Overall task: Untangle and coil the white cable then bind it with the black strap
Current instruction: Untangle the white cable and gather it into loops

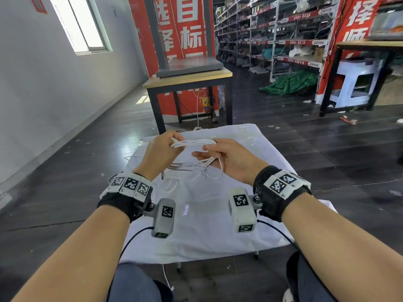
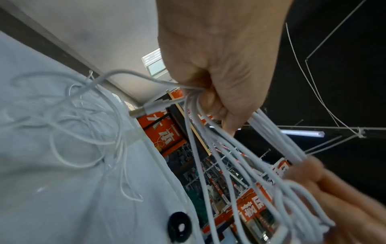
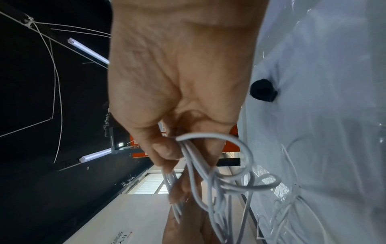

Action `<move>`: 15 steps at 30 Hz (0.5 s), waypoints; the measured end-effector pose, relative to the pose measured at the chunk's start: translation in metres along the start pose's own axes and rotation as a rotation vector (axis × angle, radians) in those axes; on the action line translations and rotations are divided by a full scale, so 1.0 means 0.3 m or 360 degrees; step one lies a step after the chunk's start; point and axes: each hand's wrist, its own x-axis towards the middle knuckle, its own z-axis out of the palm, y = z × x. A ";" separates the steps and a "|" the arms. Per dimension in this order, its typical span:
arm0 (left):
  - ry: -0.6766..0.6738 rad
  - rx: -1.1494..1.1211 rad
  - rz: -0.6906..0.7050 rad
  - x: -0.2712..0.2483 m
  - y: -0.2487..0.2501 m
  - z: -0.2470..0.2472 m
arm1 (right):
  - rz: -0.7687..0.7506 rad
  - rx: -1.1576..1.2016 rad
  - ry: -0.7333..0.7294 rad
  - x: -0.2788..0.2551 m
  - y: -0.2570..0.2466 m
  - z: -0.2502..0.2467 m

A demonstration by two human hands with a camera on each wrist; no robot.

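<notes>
Above the white-covered table (image 1: 250,225) both hands hold a bundle of white cable (image 1: 192,143) stretched between them. My left hand (image 1: 162,149) grips one end of the bundle, its fingers curled round several strands (image 2: 208,125). My right hand (image 1: 226,156) pinches the other end, where the loops (image 3: 208,165) bend round its fingers. Loose cable (image 1: 196,168) hangs from the bundle onto the cloth, and a USB plug (image 2: 144,110) sticks out near the left hand. The black strap (image 2: 179,226) lies rolled up on the cloth (image 3: 263,90), apart from both hands.
A wooden table with black legs (image 1: 187,83) stands just beyond the white one, red banners (image 1: 185,29) behind it. Shelving (image 1: 272,40) fills the right background. A green sheet (image 1: 290,82) lies on the dark floor. My knees (image 1: 135,284) are under the table's near edge.
</notes>
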 end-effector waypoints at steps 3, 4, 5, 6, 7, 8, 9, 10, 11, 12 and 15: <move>-0.0059 -0.0433 -0.0243 0.008 -0.009 0.012 | -0.0004 -0.0019 0.0123 -0.002 -0.001 0.000; -0.0093 -0.0693 -0.0371 0.007 -0.004 0.016 | -0.0006 -0.0025 0.0146 0.000 0.001 0.000; -0.0121 -0.0979 -0.0495 0.004 0.007 0.019 | -0.0004 -0.0021 0.0162 0.004 0.003 0.001; -0.0152 -0.1254 -0.0604 0.000 0.020 0.021 | -0.0005 -0.0019 0.0170 0.007 0.005 0.003; -0.0192 -0.1466 -0.0683 -0.006 0.033 0.021 | -0.0007 -0.0015 0.0177 0.009 0.007 0.004; -0.0248 -0.1579 -0.0716 -0.010 0.041 0.019 | -0.0013 -0.0006 0.0186 0.010 0.008 0.005; -0.0320 -0.1595 -0.0705 -0.013 0.045 0.016 | -0.0017 0.0012 0.0196 0.010 0.007 0.005; -0.0396 -0.1528 -0.0664 -0.016 0.046 0.012 | -0.0014 0.0037 0.0208 0.009 0.004 0.003; -0.0464 -0.1408 -0.0612 -0.020 0.046 0.009 | -0.0009 0.0059 0.0217 0.007 0.000 0.000; -0.0516 -0.1267 -0.0565 -0.024 0.042 0.006 | -0.0001 0.0071 0.0223 0.006 -0.004 -0.004; -0.0551 -0.0913 -0.0453 -0.024 0.029 0.000 | 0.0052 0.0028 0.0227 0.005 -0.012 -0.011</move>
